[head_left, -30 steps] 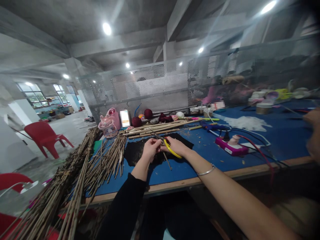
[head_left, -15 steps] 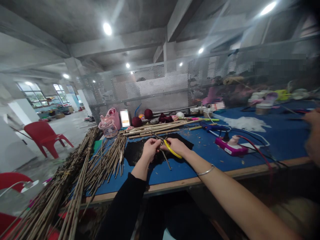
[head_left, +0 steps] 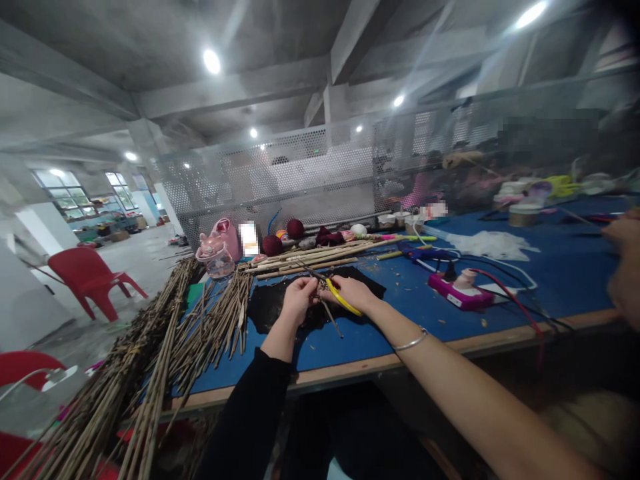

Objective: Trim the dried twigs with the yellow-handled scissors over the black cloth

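Observation:
My left hand (head_left: pixel 299 298) is closed round a thin brown twig (head_left: pixel 326 308) above a black cloth (head_left: pixel 273 303) on the blue table (head_left: pixel 410 313). My right hand (head_left: pixel 351 291) grips yellow-handled pliers (head_left: pixel 343 300), whose jaws meet the twig between the two hands. The twig's lower end sticks out toward me below the hands. A silver bangle sits on my right wrist.
A heap of long brown sticks (head_left: pixel 150 360) spills off the table's left end. More sticks (head_left: pixel 320 257), dark red balls (head_left: pixel 273 245) and a pink jug (head_left: pixel 217 250) lie behind. A pink device (head_left: pixel 460 293) with cables sits right. Another person's hand (head_left: pixel 623 267) shows at far right. Red chair (head_left: pixel 90 277) left.
The hands stay together on the twig and pliers; the twig's free end has shifted slightly. The view has tilted a little.

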`<move>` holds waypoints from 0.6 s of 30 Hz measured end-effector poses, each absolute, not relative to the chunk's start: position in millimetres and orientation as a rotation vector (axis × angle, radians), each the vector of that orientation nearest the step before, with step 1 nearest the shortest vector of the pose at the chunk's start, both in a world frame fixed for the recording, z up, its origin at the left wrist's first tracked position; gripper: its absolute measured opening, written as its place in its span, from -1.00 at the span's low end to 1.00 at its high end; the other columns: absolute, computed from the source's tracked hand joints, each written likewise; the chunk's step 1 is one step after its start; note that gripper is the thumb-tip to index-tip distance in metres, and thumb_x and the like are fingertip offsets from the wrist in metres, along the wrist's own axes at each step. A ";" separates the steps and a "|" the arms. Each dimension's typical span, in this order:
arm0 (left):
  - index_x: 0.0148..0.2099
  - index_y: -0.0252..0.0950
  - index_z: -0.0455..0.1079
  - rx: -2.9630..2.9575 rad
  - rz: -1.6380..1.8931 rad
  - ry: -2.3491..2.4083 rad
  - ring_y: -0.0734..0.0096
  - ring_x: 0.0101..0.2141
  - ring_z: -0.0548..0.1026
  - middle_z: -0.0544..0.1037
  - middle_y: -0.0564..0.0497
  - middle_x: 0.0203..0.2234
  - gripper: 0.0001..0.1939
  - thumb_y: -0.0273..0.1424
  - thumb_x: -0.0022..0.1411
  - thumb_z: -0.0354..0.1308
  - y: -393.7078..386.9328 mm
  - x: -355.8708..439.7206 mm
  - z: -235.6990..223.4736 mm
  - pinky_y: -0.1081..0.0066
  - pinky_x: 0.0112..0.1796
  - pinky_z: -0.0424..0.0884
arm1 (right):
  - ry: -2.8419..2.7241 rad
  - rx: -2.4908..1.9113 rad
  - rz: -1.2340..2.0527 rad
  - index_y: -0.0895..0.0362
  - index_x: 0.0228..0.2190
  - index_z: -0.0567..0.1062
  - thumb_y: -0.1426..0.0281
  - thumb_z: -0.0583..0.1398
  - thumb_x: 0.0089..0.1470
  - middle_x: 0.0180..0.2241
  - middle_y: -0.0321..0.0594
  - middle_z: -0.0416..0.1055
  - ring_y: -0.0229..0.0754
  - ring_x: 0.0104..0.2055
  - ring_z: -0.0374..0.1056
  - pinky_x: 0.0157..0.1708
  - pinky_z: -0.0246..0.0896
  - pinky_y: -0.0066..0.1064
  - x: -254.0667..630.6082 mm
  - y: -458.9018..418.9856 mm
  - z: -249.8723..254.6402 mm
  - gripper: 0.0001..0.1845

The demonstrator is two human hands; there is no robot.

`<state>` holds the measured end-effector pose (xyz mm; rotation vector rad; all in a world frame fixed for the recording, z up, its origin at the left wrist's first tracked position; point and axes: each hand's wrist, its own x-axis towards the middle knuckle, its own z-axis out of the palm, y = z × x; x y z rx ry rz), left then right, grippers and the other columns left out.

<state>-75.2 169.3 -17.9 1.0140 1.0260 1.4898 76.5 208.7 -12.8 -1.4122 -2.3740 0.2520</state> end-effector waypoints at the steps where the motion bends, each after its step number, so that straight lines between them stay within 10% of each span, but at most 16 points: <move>1: -0.47 -0.37 0.31 1.017 1.481 1.031 0.67 -0.66 0.30 0.39 0.10 -0.64 -0.63 -0.19 -0.23 0.30 169.2 -75.0 -17.9 0.61 -0.64 0.23 | -2.382 -1.393 0.271 0.10 -0.24 0.37 -0.13 0.03 -0.12 -0.30 -0.11 0.44 -0.08 -0.27 0.35 -0.44 0.06 -0.46 76.6 208.2 -12.8 -0.39; 18: -0.48 -0.39 0.31 1.063 1.470 0.996 0.66 -0.66 0.31 0.41 0.07 -0.63 -0.63 -0.19 -0.21 0.28 170.4 -75.3 -20.9 0.61 -0.66 0.20 | -2.362 -1.291 0.367 0.12 -0.30 0.35 -0.08 0.08 -0.13 -0.36 -0.14 0.44 -0.15 -0.36 0.34 -0.48 0.03 -0.49 77.9 210.2 -17.7 -0.45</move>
